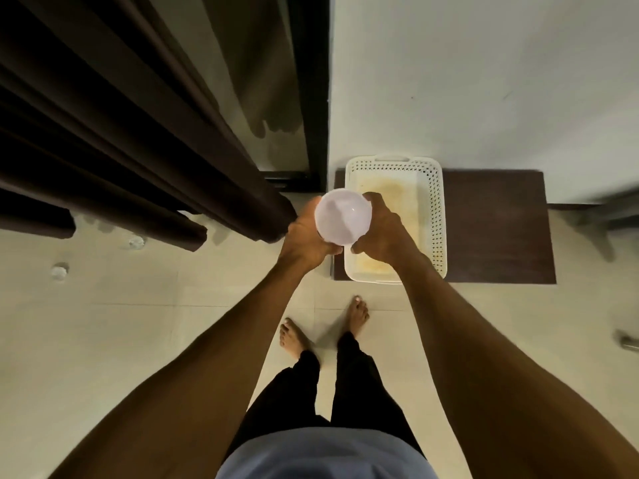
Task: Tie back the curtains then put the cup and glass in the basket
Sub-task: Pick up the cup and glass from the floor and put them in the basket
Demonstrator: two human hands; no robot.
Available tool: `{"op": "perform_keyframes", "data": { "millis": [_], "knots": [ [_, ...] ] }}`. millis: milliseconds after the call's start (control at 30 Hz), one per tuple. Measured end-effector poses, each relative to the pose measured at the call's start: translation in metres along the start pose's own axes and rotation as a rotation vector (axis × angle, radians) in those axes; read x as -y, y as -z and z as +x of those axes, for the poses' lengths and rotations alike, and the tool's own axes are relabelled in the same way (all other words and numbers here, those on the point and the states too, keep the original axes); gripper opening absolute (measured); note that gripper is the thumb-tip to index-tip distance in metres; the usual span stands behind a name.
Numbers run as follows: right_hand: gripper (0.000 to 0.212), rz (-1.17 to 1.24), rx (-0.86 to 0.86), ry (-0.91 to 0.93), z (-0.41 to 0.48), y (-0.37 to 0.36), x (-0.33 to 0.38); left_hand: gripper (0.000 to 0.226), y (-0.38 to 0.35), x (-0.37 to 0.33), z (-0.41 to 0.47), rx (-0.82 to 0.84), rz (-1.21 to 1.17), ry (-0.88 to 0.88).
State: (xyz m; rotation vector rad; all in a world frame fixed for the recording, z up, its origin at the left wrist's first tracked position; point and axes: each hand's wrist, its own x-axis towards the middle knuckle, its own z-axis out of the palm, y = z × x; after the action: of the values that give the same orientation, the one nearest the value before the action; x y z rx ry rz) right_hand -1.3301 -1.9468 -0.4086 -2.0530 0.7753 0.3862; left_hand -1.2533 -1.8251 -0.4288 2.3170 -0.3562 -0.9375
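I look straight down at a pale lilac cup (342, 216), seen from above with its round face towards me. My left hand (306, 238) grips its left side and my right hand (380, 229) grips its right side, fingers curled round it. The cup hangs over the left edge of a white perforated basket (434, 209), which lies empty on the floor with a stained bottom. Dark brown curtains (121, 133) hang in folds at the left, their lower ends just left of my left hand. I cannot make out a glass for certain.
The basket sits on a dark brown mat (498, 226) against the white wall. A black door frame (316, 98) runs beside the curtains. Two small clear objects (137, 242) (58, 271) lie on the pale tiles at left. My bare feet (358, 311) stand just before the mat.
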Motion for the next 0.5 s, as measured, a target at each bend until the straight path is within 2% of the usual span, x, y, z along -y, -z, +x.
{"op": "perform_keyframes", "data": {
  "millis": [233,500],
  "knots": [
    [0.089,-0.004,-0.023,-0.045,0.062,0.021,-0.058,0.080,-0.048,-0.021,0.057,-0.001,0.011,-0.033],
    [0.085,-0.016,-0.039,-0.095,0.153,0.001,-0.121,0.090,-0.105,0.012,0.149,-0.082,0.094,-0.012]
  ]
}}
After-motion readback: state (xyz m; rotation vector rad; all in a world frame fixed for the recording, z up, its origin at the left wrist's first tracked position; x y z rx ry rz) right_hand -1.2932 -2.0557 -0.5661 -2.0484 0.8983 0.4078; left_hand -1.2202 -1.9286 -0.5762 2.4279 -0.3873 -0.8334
